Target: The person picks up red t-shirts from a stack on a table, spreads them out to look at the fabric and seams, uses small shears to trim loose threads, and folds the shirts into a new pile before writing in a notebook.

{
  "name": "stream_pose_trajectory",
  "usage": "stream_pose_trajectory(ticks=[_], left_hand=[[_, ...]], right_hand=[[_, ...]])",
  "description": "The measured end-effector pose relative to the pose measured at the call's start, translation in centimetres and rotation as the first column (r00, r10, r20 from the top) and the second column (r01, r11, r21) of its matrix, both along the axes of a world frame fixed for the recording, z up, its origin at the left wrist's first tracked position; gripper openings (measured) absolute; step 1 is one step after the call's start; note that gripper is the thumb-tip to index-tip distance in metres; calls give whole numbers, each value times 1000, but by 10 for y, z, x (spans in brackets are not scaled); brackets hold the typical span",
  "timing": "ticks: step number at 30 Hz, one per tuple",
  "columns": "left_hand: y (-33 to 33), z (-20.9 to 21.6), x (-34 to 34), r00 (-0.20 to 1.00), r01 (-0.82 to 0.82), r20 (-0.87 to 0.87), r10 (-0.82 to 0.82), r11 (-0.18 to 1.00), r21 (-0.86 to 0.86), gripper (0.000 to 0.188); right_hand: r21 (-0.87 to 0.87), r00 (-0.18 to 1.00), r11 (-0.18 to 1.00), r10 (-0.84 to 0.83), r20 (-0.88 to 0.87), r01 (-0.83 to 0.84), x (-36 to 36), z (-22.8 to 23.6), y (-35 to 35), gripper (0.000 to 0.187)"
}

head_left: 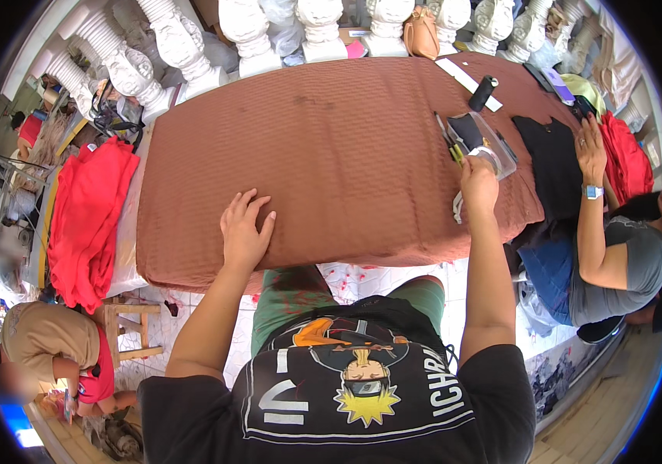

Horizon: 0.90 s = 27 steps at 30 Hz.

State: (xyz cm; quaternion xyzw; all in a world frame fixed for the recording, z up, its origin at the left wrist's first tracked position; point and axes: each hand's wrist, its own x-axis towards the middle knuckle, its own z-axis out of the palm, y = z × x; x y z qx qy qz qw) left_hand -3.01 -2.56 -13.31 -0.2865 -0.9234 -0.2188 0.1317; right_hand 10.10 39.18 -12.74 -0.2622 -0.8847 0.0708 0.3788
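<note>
My left hand (246, 230) lies palm down on a brown cloth (308, 155) that covers the table, with its fingers spread and nothing in them. Farther right, my right hand (479, 184) reaches to a clear plastic box (507, 162). Its fingers are curled together at the near edge of that box, and what they grip, if anything, is too small to make out. A thin tool with a yellow-green handle (454, 147) lies just left of the box. A dark piece (467, 131) shows in the box's far part. Below the hand, a small pale item (457, 207) rests on the cloth.
Beyond the box are a black thread spool (484, 93) and a white strip (466, 81). A co-worker's hand (591, 147) rests by black fabric (551, 158) at the right. Red fabric (87, 224) is piled left. White balusters (320, 31) line the far edge, beside a tan bag (421, 33).
</note>
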Motion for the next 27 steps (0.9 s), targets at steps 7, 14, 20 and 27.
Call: stream_pose_trajectory(ticks=[7,14,20,27], left_hand=[[-3,-1,-1,1000,9,-12,-9,1000,19,33],[-5,-1,-1,1000,11,-13,-11,999,50,33],[-9,1,0,999,26,35,-28,997,68,32],[-14,2,1,995,74,64,-80,992,98,33]], right_hand=[[-28,992,995,100,78,-98,-18,7,-23,17],[2,855,858,511,92,-513,-51,0,-136,39],[-139,803,885,462,376,-444,-59,-4,-171,54],[-177,798,863,504,329,-473,-59,-6,-168,47]])
